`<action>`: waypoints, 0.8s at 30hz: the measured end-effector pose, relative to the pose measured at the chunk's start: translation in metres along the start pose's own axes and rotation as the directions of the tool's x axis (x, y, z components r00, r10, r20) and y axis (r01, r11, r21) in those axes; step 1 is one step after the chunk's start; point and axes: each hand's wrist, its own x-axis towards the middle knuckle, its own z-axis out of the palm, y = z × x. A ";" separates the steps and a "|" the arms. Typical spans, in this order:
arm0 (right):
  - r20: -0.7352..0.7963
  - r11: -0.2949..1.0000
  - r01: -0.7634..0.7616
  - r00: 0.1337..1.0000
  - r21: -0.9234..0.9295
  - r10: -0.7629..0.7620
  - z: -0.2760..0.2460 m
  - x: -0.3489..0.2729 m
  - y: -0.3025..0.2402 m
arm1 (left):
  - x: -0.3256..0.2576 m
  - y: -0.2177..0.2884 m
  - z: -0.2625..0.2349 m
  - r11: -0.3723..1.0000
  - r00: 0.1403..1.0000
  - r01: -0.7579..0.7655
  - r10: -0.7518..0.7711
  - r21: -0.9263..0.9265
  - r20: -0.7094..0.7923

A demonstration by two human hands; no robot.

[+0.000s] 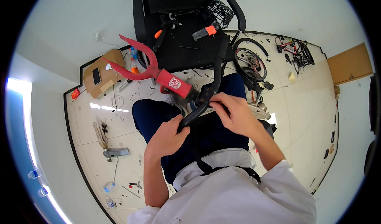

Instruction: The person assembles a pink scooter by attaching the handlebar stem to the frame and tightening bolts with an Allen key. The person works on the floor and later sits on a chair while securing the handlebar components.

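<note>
Single head-worn fisheye view, looking steeply down from the person's head over lap and tiled floor [301, 105], hands close below, edges curving toward the rim; forearms enter from the lower edge.

Looks like a bicycle repair workshop: pale tiled floor [301, 105] strewn with small tools and screws, a loose spoked wheel [249, 63], a red bike frame [295, 47] by the wall, a cardboard box [104, 71], spray bottles, a red fork [147, 71].
</note>
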 end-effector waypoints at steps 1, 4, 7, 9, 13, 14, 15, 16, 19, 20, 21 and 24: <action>0.045 0.996 0.070 0.997 -0.049 -0.068 -0.004 0.007 0.002 | 0.000 -0.001 0.000 1.000 1.000 -0.017 0.017 0.001 0.002; 0.230 0.966 0.230 0.953 -0.120 -0.199 -0.019 0.034 0.015 | 0.000 -0.004 0.001 0.999 0.999 -0.039 0.039 0.001 0.004; 0.390 0.920 0.368 0.873 -0.135 -0.292 -0.025 0.051 0.021 | -0.001 -0.004 -0.002 0.999 0.999 -0.034 0.034 0.007 0.003; 0.436 0.882 0.444 0.833 -0.159 -0.341 -0.023 0.055 0.024 | -0.002 -0.006 -0.002 0.999 0.999 -0.040 0.040 0.007 -0.007; 0.411 0.843 0.505 0.819 -0.185 -0.401 -0.018 0.056 0.028 | -0.005 -0.007 -0.004 1.000 1.000 -0.004 0.004 -0.001 0.010; 0.388 0.846 0.502 0.826 -0.178 -0.408 -0.016 0.054 0.028 | -0.005 -0.007 -0.004 1.000 1.000 0.006 -0.006 0.003 0.018; 0.362 0.844 0.490 0.844 -0.219 -0.396 -0.014 0.051 0.025 | -0.004 -0.008 -0.004 1.000 1.000 0.015 -0.015 0.008 0.028; 0.335 0.840 0.476 0.861 -0.260 -0.384 -0.011 0.046 0.018 | -0.005 -0.009 -0.004 1.000 1.000 0.001 -0.001 -0.010 0.007; 0.264 0.830 0.368 0.924 -0.418 -0.277 0.003 0.024 -0.002 | -0.007 -0.011 -0.001 1.000 1.000 -0.009 0.009 -0.015 -0.017; 0.217 0.865 0.295 0.950 -0.405 -0.223 0.008 0.019 -0.008 | -0.008 -0.009 -0.003 1.000 1.000 0.009 -0.009 0.017 -0.003; 0.169 0.895 0.220 0.972 -0.387 -0.166 0.013 0.015 -0.011 | -0.009 -0.007 -0.004 0.998 1.000 0.028 -0.028 0.049 0.011; 0.045 0.934 0.078 0.997 -0.349 -0.066 0.025 0.008 -0.010 | -0.010 0.000 -0.007 0.998 1.000 0.016 -0.017 0.064 0.012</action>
